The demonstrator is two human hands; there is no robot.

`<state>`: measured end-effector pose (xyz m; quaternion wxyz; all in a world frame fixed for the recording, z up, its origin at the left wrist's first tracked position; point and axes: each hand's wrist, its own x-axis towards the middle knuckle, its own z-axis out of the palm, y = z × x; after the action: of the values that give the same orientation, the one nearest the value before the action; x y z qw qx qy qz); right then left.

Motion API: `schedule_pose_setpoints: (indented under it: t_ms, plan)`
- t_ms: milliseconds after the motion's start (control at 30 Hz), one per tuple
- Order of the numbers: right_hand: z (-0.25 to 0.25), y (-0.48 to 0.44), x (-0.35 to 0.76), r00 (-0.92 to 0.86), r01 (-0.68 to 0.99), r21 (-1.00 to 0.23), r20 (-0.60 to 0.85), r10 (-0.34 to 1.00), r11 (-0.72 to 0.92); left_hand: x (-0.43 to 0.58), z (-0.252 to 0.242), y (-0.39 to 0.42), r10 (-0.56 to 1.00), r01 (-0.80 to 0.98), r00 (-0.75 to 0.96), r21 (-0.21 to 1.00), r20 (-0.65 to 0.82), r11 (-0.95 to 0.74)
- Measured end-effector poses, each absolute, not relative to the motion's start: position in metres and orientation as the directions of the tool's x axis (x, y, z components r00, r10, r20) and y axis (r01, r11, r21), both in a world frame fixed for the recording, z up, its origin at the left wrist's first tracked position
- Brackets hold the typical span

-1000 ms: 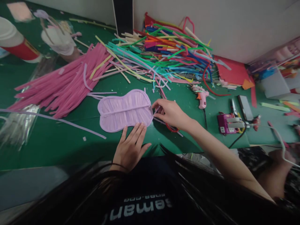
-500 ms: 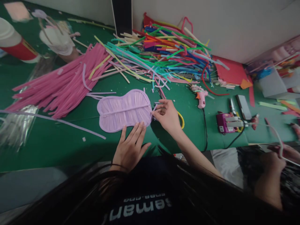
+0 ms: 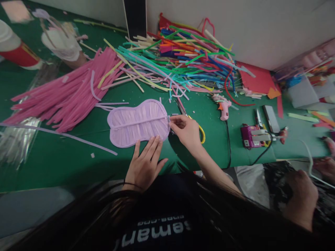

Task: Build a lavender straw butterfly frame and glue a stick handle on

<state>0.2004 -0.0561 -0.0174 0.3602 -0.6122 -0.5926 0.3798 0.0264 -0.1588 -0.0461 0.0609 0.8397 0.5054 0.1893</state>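
Observation:
A lilac wing-shaped piece (image 3: 137, 123) made of pleated strips lies flat on the green table (image 3: 65, 164). My left hand (image 3: 145, 164) rests flat below it, fingers stretched out, fingertips touching its lower edge. My right hand (image 3: 186, 130) is at the piece's right end, thumb and fingers pinched on the tip of its centre rib. Yellow-handled scissors (image 3: 201, 134) lie just behind my right hand, partly hidden by it.
A pile of pink strips (image 3: 68, 92) lies at the left and a heap of mixed coloured strips (image 3: 183, 59) at the back. A pink glue gun (image 3: 222, 106), a purple device (image 3: 250, 137) and cables sit to the right. Another person's hands (image 3: 303, 195) work at the lower right.
My right hand has drawn back toward the lilac piece's right end, uncovering the yellow-handled scissors. My left hand has stayed in place.

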Motion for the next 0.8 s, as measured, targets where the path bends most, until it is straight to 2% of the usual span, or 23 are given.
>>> schedule_pose_setpoints:
  t_ms: [267, 567, 800]
  plan:
    - [-0.016, -0.053, 0.2, -0.01, 0.522, -0.852, -0.053, 0.999, -0.04, 0.027, -0.046, -0.159, 0.878, 0.818, 0.412, 0.327, 0.243, -0.474]
    - [-0.008, -0.052, 0.198, -0.047, 0.599, -0.801, -0.052, 0.998, -0.014, 0.027, -0.046, -0.158, 0.872, 0.82, 0.418, 0.307, 0.256, -0.483]
    - [-0.005, -0.054, 0.196, -0.072, 0.728, -0.684, 0.0, 0.997, 0.052, 0.027, -0.047, -0.158, 0.871, 0.82, 0.416, 0.305, 0.262, -0.484]
